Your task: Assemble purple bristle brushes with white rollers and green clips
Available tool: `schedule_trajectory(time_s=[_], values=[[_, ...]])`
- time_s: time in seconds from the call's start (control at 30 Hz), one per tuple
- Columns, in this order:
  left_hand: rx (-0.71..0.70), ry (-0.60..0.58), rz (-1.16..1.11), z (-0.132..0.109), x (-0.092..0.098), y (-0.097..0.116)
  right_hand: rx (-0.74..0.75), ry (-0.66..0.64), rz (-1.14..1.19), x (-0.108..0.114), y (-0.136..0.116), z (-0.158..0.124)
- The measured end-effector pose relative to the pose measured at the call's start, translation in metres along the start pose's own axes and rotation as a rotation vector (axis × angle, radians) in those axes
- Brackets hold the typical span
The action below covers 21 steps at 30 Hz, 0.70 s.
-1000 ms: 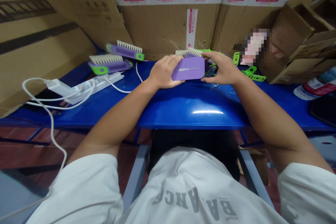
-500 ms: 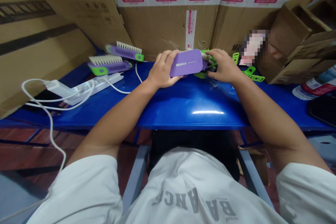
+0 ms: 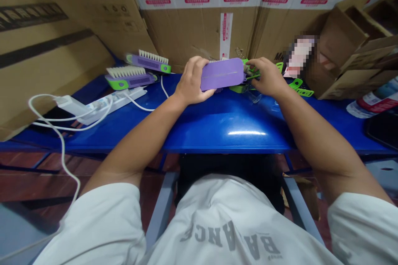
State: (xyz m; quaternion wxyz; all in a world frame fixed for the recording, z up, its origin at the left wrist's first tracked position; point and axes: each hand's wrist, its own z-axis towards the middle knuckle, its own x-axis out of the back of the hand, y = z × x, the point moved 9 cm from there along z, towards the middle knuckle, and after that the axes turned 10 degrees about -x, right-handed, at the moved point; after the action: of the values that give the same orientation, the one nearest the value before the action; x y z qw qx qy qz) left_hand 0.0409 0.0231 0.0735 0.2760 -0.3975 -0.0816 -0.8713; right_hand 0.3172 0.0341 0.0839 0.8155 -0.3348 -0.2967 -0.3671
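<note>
My left hand [image 3: 193,80] is closed around the left end of a purple brush [image 3: 222,73], held above the table with its smooth back towards me. A row of pale bristles shows along its far edge. Just off the brush's right end, the fingers of my right hand [image 3: 266,76] are curled together among bright green plastic pieces [image 3: 239,88]; whatever they pinch is too small to name. Clear plastic [image 3: 255,97] lies below these fingers. To the left, two purple and green brushes, one nearer [image 3: 132,79] and one farther [image 3: 149,63], rest bristles up.
A white power strip [image 3: 105,103] with cables lies on the blue table [image 3: 217,128]. Large cardboard boxes [image 3: 192,29] wall the back. At right are green slotted pieces [image 3: 301,87], opened cartons [image 3: 348,58], a bottle [image 3: 373,101] and a dark object [image 3: 384,128].
The purple brush has shifted slightly right, and the lettering on its back no longer reads clearly. My right hand has moved a little right, away from the brush's end.
</note>
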Motion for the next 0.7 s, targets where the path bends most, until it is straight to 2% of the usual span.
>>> schedule_trajectory(time_s=[0.33,0.53,0.7], values=[[-0.044,0.077,0.077,-0.001,0.011,0.003,-0.048,-0.01,0.051,0.003,-0.001,0.002],[-0.014,0.118,0.071,-0.001,0.021,0.007,0.007,-0.005,0.074,0.005,-0.01,0.002],[-0.053,0.092,0.134,0.0,0.027,0.014,0.018,0.019,0.061,0.007,-0.007,0.004]])
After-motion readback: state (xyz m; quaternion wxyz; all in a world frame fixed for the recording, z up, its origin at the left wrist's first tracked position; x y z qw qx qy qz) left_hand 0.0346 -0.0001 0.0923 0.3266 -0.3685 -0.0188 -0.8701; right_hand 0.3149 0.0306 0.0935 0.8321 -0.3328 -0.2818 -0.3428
